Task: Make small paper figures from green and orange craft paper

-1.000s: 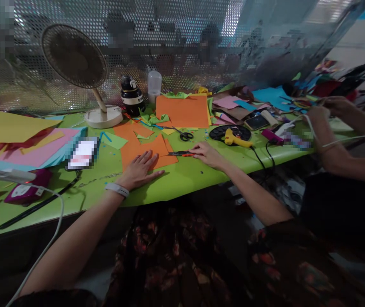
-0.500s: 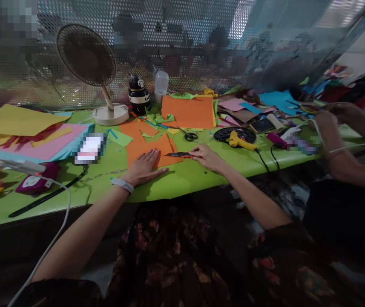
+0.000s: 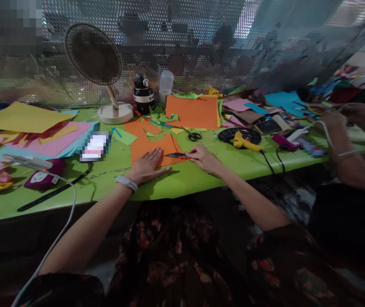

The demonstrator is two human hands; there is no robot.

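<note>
My left hand (image 3: pixel 148 166) presses down on a sheet of orange paper (image 3: pixel 140 146), palm down with its fingers stretched out. A smaller orange piece lies at that sheet's right side, partly under the hand. My right hand (image 3: pixel 203 158) is closed around a slim, pointed black-and-red tool (image 3: pixel 176 154); I cannot make out its exact kind. The tool lies low over the orange paper, its tip pointing left toward my left fingers. Beyond the hands, a pair of black-handled scissors (image 3: pixel 192 135) rests on the green table (image 3: pixel 156 187).
A fan (image 3: pixel 115 113), a black bottle (image 3: pixel 144 96) and more orange paper (image 3: pixel 191 111) stand or lie behind. To the right are a yellow glue gun (image 3: pixel 244 141) on a black tray and a co-worker's hands (image 3: pixel 332 121). Leftward lie a phone (image 3: pixel 95 146) and coloured sheets (image 3: pixel 25 121).
The whole view has shifted slightly, so things appear a little farther right. Both hands keep nearly the same places on the orange paper, and the right one still holds the pointed tool.
</note>
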